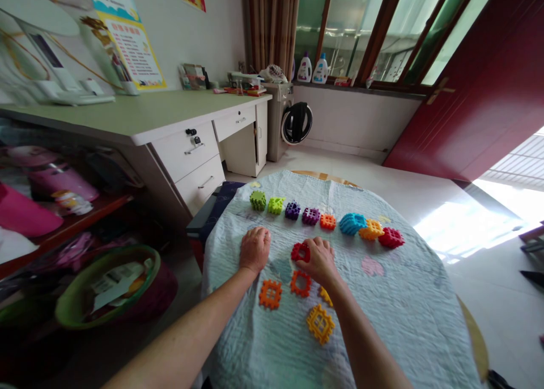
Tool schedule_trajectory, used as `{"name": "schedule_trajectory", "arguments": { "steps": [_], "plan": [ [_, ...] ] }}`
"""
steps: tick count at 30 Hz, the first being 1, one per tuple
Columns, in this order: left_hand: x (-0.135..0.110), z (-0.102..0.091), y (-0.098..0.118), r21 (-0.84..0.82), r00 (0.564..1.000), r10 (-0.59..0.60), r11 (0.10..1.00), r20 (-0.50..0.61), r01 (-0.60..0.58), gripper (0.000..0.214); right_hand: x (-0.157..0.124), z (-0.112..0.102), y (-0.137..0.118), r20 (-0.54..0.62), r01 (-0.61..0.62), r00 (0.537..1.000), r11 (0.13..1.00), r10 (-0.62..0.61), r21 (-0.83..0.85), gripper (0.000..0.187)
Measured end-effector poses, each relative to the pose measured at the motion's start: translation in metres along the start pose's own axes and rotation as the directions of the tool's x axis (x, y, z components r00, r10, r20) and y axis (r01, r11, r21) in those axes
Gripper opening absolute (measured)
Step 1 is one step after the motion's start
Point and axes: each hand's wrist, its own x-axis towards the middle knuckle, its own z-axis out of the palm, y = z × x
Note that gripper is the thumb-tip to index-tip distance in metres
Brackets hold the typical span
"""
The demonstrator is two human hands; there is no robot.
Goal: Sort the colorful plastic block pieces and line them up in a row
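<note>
The right hand [322,257] gripped a red interlocking tile [294,253] by its edge, probably for control; the left hand [255,248] rested, loosely fisted.

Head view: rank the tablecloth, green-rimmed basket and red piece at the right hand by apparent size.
1. tablecloth
2. green-rimmed basket
3. red piece, partly covered by the right hand
</note>
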Motion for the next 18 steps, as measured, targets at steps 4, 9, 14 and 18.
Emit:
{"name": "schedule_trajectory", "arguments": {
  "steps": [4, 9, 14, 18],
  "plan": [
    [-0.0002, 0.0001, 0.0005, 0.001, 1.0, -0.002, 1.0, -0.003, 0.002, 0.021, 0.0013, -0.0008, -0.0019, -0.01, 0.012, 1.0, 1.0, -0.012, 0.0, 0.031],
    [-0.0002, -0.0002, 0.0009, 0.003, 1.0, 0.002, 1.0, -0.005, -0.002, 0.022, 0.002, -0.0003, -0.0051, -0.046, 0.035, 0.998, 0.999, -0.034, 0.009, 0.031],
    [-0.0001, -0.0006, 0.0011, 0.001, 1.0, 0.003, 1.0, -0.004, -0.003, 0.021, 0.0036, 0.0023, -0.0031, -0.002, 0.048, 0.999, 0.999, -0.048, 0.005, 0.035],
    [-0.0002, -0.0009, 0.0015, 0.004, 1.0, 0.003, 1.0, 0.0, -0.003, 0.021, 0.0045, 0.0008, -0.0037, -0.001, 0.061, 0.998, 0.998, -0.061, 0.007, 0.052]
  ]
}}
